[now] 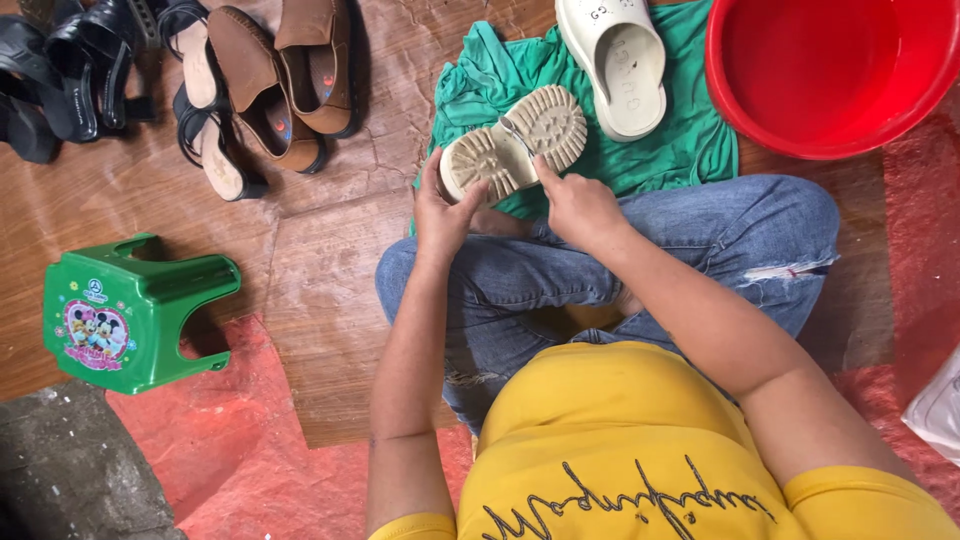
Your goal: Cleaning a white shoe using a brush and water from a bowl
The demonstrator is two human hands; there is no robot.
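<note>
A cream clog [513,144], sole up, is gripped at its heel end by the left hand [441,215], fingers closed around its edge. A thin tool [519,139] is pinched in the closed right hand [578,205] and laid against the sole's tread. The clog is held just above a green cloth [680,140] spread before the crossed knees. A second clog [615,62] is seen lying on the cloth, beside a red basin [830,75]. Sandals [270,85] and a green stool [135,310] are set to the left.

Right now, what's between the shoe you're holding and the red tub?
In the head view, the other white clog lies between the upturned shoe and red tub, on green cloth.
</note>
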